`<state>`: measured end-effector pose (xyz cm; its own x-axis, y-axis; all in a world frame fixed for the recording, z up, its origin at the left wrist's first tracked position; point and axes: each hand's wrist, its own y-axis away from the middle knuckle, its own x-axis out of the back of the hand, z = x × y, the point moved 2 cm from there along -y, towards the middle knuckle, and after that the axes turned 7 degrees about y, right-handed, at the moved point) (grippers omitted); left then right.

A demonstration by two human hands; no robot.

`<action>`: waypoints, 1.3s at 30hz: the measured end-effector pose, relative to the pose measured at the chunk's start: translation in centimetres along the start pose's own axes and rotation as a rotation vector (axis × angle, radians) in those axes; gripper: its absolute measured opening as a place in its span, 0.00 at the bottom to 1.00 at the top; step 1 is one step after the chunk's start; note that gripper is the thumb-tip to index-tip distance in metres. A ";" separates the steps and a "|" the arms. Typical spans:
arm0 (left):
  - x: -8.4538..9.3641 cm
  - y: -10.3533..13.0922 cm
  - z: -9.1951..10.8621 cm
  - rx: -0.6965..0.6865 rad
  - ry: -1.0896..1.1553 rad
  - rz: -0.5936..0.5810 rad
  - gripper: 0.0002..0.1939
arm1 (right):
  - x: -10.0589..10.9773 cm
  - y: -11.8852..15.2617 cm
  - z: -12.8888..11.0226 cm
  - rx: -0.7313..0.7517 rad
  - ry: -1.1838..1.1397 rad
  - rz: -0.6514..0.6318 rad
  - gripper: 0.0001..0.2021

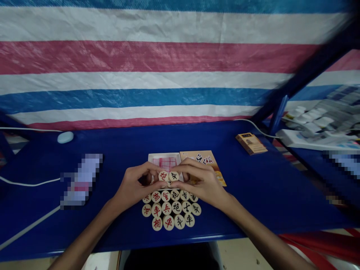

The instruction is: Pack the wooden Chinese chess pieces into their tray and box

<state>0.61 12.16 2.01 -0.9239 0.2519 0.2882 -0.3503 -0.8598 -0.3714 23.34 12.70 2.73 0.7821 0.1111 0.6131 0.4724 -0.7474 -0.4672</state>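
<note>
My left hand [137, 182] pinches a round Chinese chess piece with a red character [163, 176] between thumb and fingers. Right beside it, my right hand [201, 182] grips a chess piece with a black character [173, 176]. Part of another piece shows just below these two, mostly covered by my thumbs. Both hands are over the near side of a shallow white box [150, 158], which has a red grid pattern inside. Closer to me, several chess pieces [167, 208] lie face up in rows, red characters on the left and black on the right.
A printed tan box lid [220, 175] adjoins the white box. On the blue table [118, 232] are a blurred-out phone [84, 180] with cables, a pale rounded gadget [65, 137] and a small brown-gold box [251, 143]. A power strip [309, 140] sits at right; a striped tarpaulin [168, 56] hangs behind.
</note>
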 end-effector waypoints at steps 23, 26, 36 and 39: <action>0.0 0.1 -0.7 0.125 0.013 -0.027 0.14 | -0.3 0.1 0.4 -0.128 -0.074 0.012 0.14; -0.1 0.1 -0.7 0.101 0.005 -0.028 0.14 | -0.4 0.3 0.5 -0.140 -0.068 0.001 0.14; 1.3 -0.9 0.0 -0.043 -0.439 0.013 0.09 | 0.5 -0.2 0.8 -0.119 0.222 0.017 0.13; 1.8 -1.1 -0.2 -0.065 -0.600 -0.035 0.07 | 0.9 -0.5 1.1 -0.083 0.419 -0.044 0.10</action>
<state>-0.67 13.60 2.75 -0.6697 -0.0311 0.7419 -0.4055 -0.8217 -0.4005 24.23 13.87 2.80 0.5213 -0.1182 0.8452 0.4541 -0.8001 -0.3920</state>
